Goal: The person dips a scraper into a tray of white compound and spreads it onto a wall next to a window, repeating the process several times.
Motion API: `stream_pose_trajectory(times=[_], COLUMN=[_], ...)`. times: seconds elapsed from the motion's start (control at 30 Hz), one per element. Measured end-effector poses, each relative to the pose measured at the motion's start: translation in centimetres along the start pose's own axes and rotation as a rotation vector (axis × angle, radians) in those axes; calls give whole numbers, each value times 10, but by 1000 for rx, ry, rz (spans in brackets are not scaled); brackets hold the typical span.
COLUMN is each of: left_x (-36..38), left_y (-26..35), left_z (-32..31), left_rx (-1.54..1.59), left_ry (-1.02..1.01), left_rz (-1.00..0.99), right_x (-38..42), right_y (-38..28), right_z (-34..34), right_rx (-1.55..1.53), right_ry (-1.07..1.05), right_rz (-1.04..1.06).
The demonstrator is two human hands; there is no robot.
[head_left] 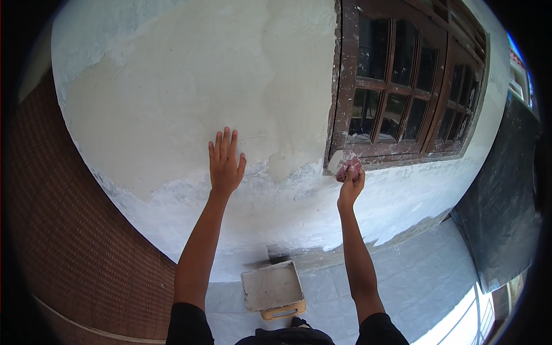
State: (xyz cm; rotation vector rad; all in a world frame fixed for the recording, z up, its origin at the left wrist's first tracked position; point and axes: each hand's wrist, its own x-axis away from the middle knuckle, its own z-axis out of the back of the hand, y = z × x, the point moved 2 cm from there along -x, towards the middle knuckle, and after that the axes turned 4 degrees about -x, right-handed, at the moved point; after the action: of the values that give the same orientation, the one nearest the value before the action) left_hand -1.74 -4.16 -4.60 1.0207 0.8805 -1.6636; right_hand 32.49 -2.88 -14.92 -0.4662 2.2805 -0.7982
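My left hand (225,167) lies against the plastered wall (201,92), its fingers stretched upward and slightly apart, holding nothing. Between the fingers and thumb of my right hand (352,187) is a small, flat putty scraper (347,164), dark red and smeared with pale filler. Its upper part overlaps the lower left corner of the brown window frame (339,138). Off-white patches of filler cover much of the wall around my left hand, with whiter, rougher paint below.
A shallow tray (273,286) coated with pale filler rests on a yellowish stool (283,311) below me. Grey sheeting (414,259) covers the ground. A woven brown mat (86,213) borders the left, and a dark panel (500,195) stands at the right.
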Motion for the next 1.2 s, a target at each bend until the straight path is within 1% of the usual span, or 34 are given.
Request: stream_pose_trajectory(times=[0.03,0.07,0.1,0.13,0.17,0.2,0.27,0.3,0.4,0.47,0.53,0.57,0.63,0.73,0.8,0.87,0.93,1.0,1.13,1.2], left_x=[5,9,14,20,27,35,53,64,102,134,169,189,234,298,340,385,426,464,536,569], left_y=[-1,-1,-2,-2,-3,-6,-13,-18,-38,-50,-60,-65,-72,-79,-81,-79,-73,-65,-41,-28], left_z=[0,2,5,7,10,14,20,21,26,29,32,31,29,29,30,29,29,31,33,34], left_rx=[14,29,36,59,80,81,144,178,243,273,305,306,310,396,434,439,443,449,464,485], left_ry=[-30,-61,-63,-112,-163,-168,-253,-268,-318,-351,-394,-405,-451,-546,-594,-635,-671,-736,-823,-851], left_rz=[-2,-4,3,6,11,20,26,43,102,148,200,230,283,415,518,564,599,707,815,891], right_x=[10,20,31,42,53,64,89,102,145,172,199,211,238,277,301,324,346,365,401,414], right_y=[3,3,5,8,11,15,22,24,26,27,27,29,36,52,66,74,83,92,121,134], right_z=[3,5,6,5,6,6,3,2,-3,-3,3,7,21,48,69,88,106,123,174,197], right_rx=[-21,-11,-30,-48,-26,-19,-34,-1,4,14,64,85,198,340,388,419,429,469,539,586], right_ry=[-18,-20,-53,-86,-114,-119,-174,-191,-138,-149,-139,-139,-150,-179,-217,-228,-217,-257,-319,-414], right_rz=[-51,-48,-118,-190,-212,-217,-353,-378,-459,-509,-685,-705,-817,-917,-959,-1012,-1051,-1083,-1137,-1086])
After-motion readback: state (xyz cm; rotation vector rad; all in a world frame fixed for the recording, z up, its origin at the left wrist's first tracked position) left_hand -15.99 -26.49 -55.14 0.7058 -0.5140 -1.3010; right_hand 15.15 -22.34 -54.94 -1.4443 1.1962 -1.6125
